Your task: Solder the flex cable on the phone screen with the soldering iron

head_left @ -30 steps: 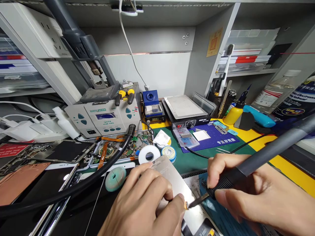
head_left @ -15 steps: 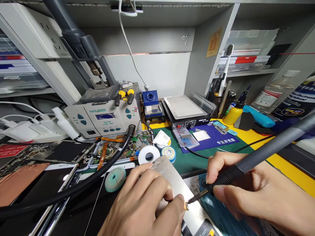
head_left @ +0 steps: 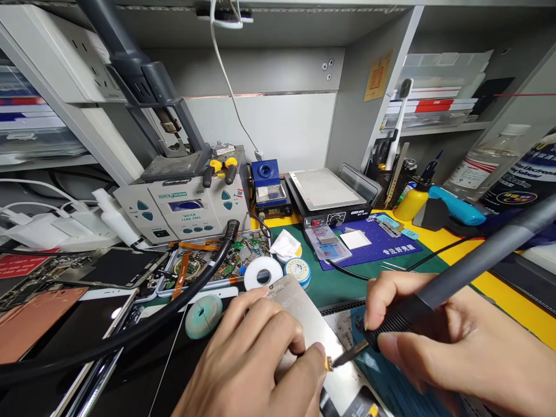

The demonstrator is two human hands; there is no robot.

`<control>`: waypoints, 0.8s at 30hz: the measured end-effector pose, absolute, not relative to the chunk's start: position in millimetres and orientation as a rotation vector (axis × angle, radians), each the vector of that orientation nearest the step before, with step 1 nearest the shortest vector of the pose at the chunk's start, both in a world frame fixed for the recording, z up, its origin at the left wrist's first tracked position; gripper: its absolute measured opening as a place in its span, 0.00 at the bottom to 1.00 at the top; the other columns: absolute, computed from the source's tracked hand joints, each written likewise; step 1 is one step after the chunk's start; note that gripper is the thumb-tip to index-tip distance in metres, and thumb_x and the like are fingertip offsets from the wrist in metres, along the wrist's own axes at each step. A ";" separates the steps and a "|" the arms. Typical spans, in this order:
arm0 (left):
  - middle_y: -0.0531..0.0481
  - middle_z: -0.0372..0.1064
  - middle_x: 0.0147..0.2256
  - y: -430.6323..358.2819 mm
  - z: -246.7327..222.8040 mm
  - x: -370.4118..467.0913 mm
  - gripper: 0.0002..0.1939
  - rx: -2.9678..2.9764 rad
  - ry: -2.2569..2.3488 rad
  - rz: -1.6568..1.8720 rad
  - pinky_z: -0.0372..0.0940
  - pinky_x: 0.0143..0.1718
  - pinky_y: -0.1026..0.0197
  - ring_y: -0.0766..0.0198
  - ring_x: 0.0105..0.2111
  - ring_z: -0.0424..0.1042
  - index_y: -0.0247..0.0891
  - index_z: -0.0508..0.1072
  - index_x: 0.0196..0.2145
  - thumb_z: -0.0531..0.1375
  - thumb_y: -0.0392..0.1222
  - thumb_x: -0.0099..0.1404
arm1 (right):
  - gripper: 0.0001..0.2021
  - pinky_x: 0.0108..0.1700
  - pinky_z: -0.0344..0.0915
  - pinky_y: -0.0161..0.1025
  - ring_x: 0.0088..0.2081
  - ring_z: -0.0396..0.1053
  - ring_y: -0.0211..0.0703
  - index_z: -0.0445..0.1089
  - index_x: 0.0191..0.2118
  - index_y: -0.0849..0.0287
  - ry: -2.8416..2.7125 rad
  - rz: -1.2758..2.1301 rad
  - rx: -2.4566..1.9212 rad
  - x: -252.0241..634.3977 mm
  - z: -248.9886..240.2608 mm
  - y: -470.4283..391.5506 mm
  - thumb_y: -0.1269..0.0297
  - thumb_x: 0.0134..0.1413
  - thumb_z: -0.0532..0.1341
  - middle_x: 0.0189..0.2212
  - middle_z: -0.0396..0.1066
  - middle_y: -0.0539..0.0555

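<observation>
Connector (head_left: 329,364) lies near centre on a silver plate (head_left: 299,304), against my curled left hand (head_left: 264,359); pinched or pressed, I cannot tell. My right hand (head_left: 452,336) grips a soldering iron (head_left: 473,260), tip just beside; one slip might burn left fingertips.

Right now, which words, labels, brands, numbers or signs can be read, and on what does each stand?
"QUICK": grey box, twice
"LEAD FREE": same box
"ESD": same box
"355": display below the blue stand
"专注好", rest unclear: blue mat
"BY-9", last digits unclear: heating plate
Too small or blurred: box's other markings; labels on clear bottle, dark can, round tin.
</observation>
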State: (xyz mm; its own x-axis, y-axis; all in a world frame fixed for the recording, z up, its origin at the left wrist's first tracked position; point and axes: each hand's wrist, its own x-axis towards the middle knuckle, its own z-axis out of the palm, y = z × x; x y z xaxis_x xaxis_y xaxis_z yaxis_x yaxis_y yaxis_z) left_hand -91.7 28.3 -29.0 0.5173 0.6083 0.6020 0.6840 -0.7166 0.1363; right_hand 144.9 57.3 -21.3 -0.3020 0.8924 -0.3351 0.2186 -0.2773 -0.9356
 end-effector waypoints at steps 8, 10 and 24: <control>0.54 0.65 0.27 28.5 -29.0 -91.0 0.14 -2.599 -1.113 -0.977 0.59 0.55 0.52 0.65 0.32 0.60 0.39 0.75 0.30 0.54 0.27 0.67 | 0.08 0.13 0.55 0.25 0.12 0.53 0.31 0.73 0.29 0.49 -1.481 1.589 -1.522 147.0 -17.4 55.6 0.68 0.41 0.69 0.11 0.63 0.41; 0.54 0.65 0.27 28.8 -29.7 -90.9 0.14 -2.602 -1.111 -0.975 0.59 0.55 0.52 0.65 0.32 0.61 0.39 0.75 0.30 0.54 0.25 0.65 | 0.07 0.13 0.54 0.25 0.13 0.52 0.31 0.72 0.29 0.50 -1.447 1.582 -1.503 144.0 -11.5 55.1 0.65 0.40 0.69 0.12 0.62 0.41; 0.55 0.66 0.28 28.3 -24.0 -92.0 0.15 -2.647 -1.137 -0.946 0.60 0.54 0.54 0.66 0.32 0.62 0.39 0.75 0.29 0.53 0.24 0.66 | 0.14 0.13 0.55 0.26 0.14 0.54 0.33 0.71 0.29 0.52 -1.452 1.553 -1.490 136.7 -8.0 55.9 0.48 0.44 0.69 0.11 0.60 0.43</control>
